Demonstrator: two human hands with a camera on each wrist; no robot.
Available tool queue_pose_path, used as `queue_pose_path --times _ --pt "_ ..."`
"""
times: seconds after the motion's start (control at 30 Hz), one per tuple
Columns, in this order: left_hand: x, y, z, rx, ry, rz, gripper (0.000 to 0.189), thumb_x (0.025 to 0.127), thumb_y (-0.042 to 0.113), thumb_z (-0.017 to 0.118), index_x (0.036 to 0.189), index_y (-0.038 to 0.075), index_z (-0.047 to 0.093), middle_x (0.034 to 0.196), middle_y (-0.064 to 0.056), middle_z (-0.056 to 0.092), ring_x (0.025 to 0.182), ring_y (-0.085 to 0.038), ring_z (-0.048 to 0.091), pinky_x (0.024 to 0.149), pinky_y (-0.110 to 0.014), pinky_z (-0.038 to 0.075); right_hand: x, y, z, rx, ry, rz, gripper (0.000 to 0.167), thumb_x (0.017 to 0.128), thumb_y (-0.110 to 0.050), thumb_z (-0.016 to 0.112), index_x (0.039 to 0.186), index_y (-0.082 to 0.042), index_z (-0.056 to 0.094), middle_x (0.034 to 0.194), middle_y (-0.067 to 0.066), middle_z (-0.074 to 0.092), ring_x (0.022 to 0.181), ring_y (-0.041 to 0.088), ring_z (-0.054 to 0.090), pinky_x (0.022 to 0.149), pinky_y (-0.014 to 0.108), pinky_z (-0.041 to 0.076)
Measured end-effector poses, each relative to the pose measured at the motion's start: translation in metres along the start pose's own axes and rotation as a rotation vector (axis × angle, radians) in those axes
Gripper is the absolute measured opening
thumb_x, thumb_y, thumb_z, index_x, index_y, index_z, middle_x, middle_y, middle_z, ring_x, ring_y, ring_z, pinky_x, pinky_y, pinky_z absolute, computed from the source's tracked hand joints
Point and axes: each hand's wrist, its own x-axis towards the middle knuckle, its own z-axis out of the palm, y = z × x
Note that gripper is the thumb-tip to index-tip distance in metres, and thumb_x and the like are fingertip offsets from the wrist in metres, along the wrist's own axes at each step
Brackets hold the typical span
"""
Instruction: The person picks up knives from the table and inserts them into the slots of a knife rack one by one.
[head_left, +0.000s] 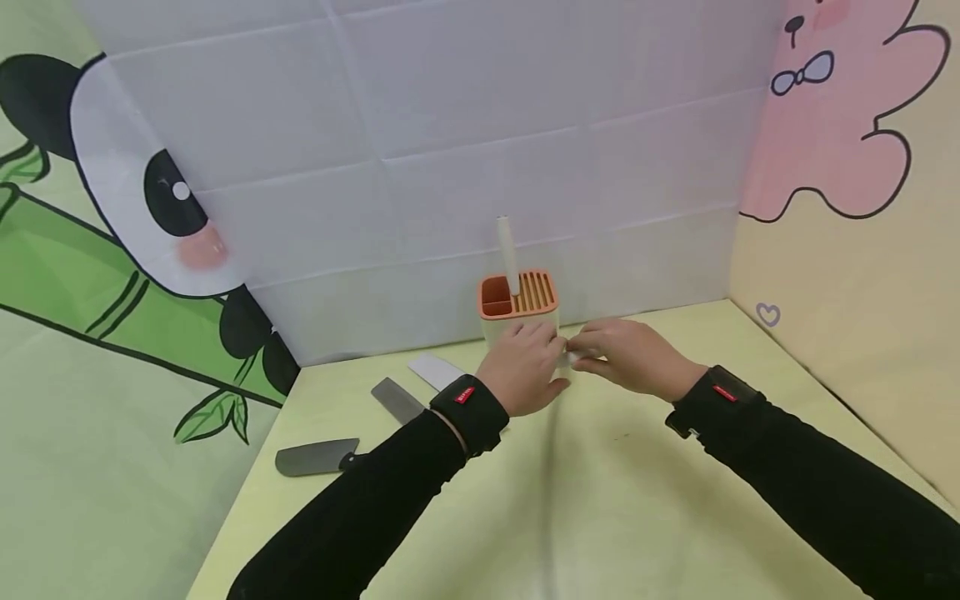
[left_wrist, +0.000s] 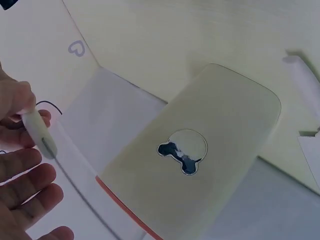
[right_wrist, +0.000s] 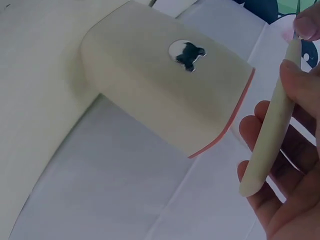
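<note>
My right hand (head_left: pixel 626 354) grips a knife by its cream handle (right_wrist: pixel 272 135); its thin blade shows edge-on in the left wrist view. My left hand (head_left: pixel 525 367) is beside that knife, fingers (left_wrist: pixel 35 182) loosely spread near the handle's blade end. Both hands are close in front of a cream knife holder (left_wrist: pixel 220 120) with a dark-and-white animal emblem. Its orange top (head_left: pixel 536 292) has slots and open compartments, partly behind my left hand in the head view. A second cream handle (head_left: pixel 507 254) stands upright from it.
On the table's left lie a dark cleaver (head_left: pixel 318 457), a grey blade (head_left: pixel 397 402) and a paler blade (head_left: pixel 435 371); my left arm hides their other ends. Behind the holder rises a white cloth wall (head_left: pixel 390 200), with printed panels on both sides.
</note>
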Motion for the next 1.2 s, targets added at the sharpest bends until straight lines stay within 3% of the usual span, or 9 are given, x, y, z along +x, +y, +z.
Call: queue_pose_path --times 0.17,0.5,0.67,0.77,0.87,1.0,1.1,1.2 --pt "-0.002 -0.001 0.003 0.0 -0.012 -0.03 0.031 0.089 0.043 0.067 0.097 0.013 0.07 0.088 0.001 0.061 0.087 -0.018 0.054 0.086 -0.033 0.045 0.007 -0.015 0.001 0.003 0.0 -0.025 0.02 0.084 -0.022 0.076 0.101 -0.013 0.074 0.087 -0.008 0.065 0.078 0.008 0.061 0.068 0.025 0.05" --pt "-0.002 -0.009 0.006 -0.049 0.021 -0.038 0.024 0.092 0.037 0.066 0.094 0.014 0.072 0.088 0.003 0.067 0.09 -0.017 0.059 0.1 -0.039 0.042 0.009 -0.018 -0.005 -0.003 0.036 0.016 0.02 0.086 -0.023 0.075 0.102 -0.012 0.074 0.092 -0.006 0.068 0.08 0.01 0.061 0.069 0.027 0.051" --pt "-0.001 -0.013 0.007 -0.103 0.058 -0.073 0.024 0.093 0.036 0.064 0.092 0.013 0.072 0.084 0.003 0.067 0.086 -0.016 0.062 0.101 -0.041 0.043 0.01 -0.011 -0.008 -0.014 0.144 0.01 0.029 0.081 -0.027 0.079 0.104 -0.009 0.072 0.096 -0.001 0.069 0.088 0.016 0.059 0.071 0.03 0.051" --pt "-0.001 -0.017 0.008 -0.123 0.091 -0.103 0.024 0.092 0.035 0.065 0.093 0.013 0.072 0.083 0.003 0.067 0.085 -0.016 0.062 0.098 -0.04 0.044 0.011 -0.005 -0.013 0.049 0.237 0.055 0.042 0.081 -0.025 0.079 0.116 -0.006 0.066 0.108 0.006 0.067 0.101 0.023 0.058 0.081 0.038 0.051" --pt "-0.001 -0.021 0.009 -0.138 0.142 -0.137 0.022 0.091 0.033 0.067 0.092 0.012 0.072 0.084 0.001 0.067 0.087 -0.017 0.062 0.096 -0.039 0.045 0.012 0.002 -0.019 0.249 0.295 0.201 0.062 0.084 -0.027 0.076 0.136 -0.005 0.05 0.12 0.01 0.06 0.11 0.026 0.056 0.088 0.042 0.049" --pt "0.001 -0.026 0.006 -0.187 0.231 -0.186 0.022 0.092 0.031 0.067 0.091 0.009 0.071 0.085 -0.002 0.067 0.085 -0.018 0.062 0.092 -0.037 0.047 0.013 0.008 -0.023 0.728 0.277 0.405 0.069 0.092 -0.03 0.067 0.146 -0.004 0.032 0.125 0.012 0.053 0.113 0.022 0.053 0.091 0.032 0.049" --pt "0.004 -0.027 0.001 -0.237 0.284 -0.213 0.023 0.093 0.031 0.065 0.09 0.008 0.069 0.08 -0.002 0.064 0.078 -0.018 0.059 0.082 -0.033 0.048 0.015 0.008 -0.023 1.087 0.232 0.456 0.063 0.096 -0.026 0.06 0.146 0.001 0.032 0.127 0.013 0.049 0.115 0.021 0.051 0.093 0.027 0.048" --pt "0.008 -0.025 -0.005 -0.289 0.311 -0.233 0.025 0.094 0.031 0.063 0.09 0.007 0.069 0.077 -0.002 0.062 0.074 -0.018 0.057 0.072 -0.031 0.048 0.016 0.005 -0.021 1.295 0.199 0.445 0.058 0.098 -0.022 0.057 0.146 0.002 0.033 0.13 0.011 0.049 0.116 0.02 0.05 0.096 0.028 0.046"
